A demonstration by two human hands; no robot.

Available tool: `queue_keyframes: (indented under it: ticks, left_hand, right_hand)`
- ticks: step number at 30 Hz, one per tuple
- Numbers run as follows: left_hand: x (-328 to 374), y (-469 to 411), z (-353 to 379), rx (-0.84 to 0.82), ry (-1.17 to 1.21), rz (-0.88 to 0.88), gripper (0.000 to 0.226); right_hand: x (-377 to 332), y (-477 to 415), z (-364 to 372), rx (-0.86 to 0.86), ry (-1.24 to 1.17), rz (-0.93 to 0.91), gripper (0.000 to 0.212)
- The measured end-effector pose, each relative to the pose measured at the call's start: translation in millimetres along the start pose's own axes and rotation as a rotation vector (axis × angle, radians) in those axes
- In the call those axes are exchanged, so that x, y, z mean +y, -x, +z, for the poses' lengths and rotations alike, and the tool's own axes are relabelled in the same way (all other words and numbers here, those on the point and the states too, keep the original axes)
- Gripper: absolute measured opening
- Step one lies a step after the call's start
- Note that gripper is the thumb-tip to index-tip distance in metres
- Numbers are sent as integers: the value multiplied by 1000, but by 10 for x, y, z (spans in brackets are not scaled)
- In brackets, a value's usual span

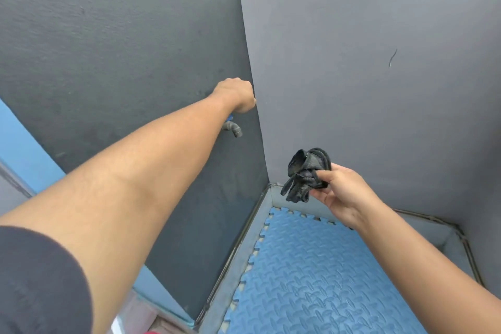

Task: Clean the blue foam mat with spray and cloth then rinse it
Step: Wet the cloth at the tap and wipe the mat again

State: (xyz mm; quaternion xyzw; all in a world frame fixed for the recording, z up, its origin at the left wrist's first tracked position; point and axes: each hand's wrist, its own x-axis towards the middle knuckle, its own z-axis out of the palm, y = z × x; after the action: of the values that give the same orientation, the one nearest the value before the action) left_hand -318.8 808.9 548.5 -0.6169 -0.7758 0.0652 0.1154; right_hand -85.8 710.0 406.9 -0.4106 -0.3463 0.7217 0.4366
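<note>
Reaching across to the wall tap (233, 129), the person is prob. working at the rinse stage; no spray bottle is showing.

Left grip (235, 95) is sitting on top of the tap, fingers curling down over the blue tap handle (230, 117). Only a sliver of the handle is showing under the wrist, so exact finger contact is hidden. No water is showing at the spout.

Right grip (339, 190) is pinching a crumpled dark cloth (306, 173) betw. thumb and fingers. It is holding the cloth in the air, lower than the tap and to its right, over the mat's far edge.

Blue foam mat (311, 279) is lying flat on the floor of the corner wash bay, its jigsaw edge just beside the grey kerb (244, 247) at the foot of the tap wall (108, 49).

Next move, as judged: turning the handle to start flow, then getting cloth or mat under the water. That is calling for a firm twist w/ the left and a steady hold w/ the right.

Brands, labels, writing: none legible.
</note>
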Motion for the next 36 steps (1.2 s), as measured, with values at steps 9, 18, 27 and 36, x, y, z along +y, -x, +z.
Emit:
queue_keyframes:
  ticks: [9,18,27,36]
  left_hand:
    - [12,62,-46,107,-16,291,42]
    - [0,71,10,201,137,238,45]
    - [-3,-61,18,-58,317,116,43]
    - [-4,-52,15,-70,340,118,43]
  right_hand:
    - [117,-171,276,-47,10,42,28]
    - [26,-173,146,-19,13,14,29]
    - [-2,-203,112,-14,59,2,26]
    - [-21,-260,236,-46,89,-5,27]
